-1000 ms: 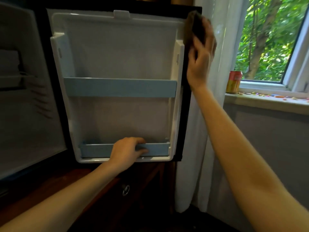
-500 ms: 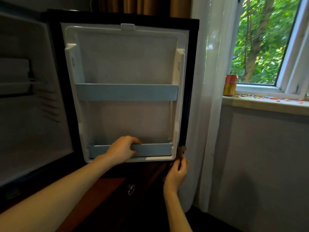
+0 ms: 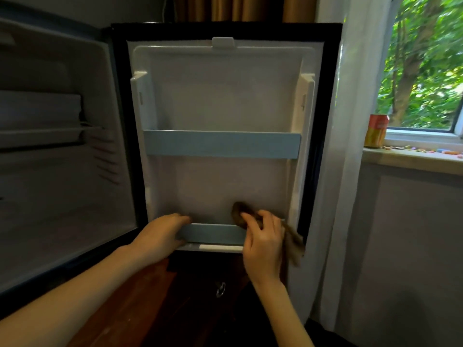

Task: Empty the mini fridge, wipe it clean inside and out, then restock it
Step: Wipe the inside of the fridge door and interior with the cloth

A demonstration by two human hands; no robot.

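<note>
Head view: right hand (image 3: 263,244) around brown cloth (image 3: 239,215), long axis down-right; left hand (image 3: 160,236) around lower door rail (image 3: 213,233).

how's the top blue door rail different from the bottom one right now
The upper rail crosses the middle of the door, untouched; the lower rail runs along its bottom edge. The left hand grips the lower rail's left end and the right hand holds a brown cloth at its right end, while the upper rail shows whole. Both are pale blue, level bars.
</note>
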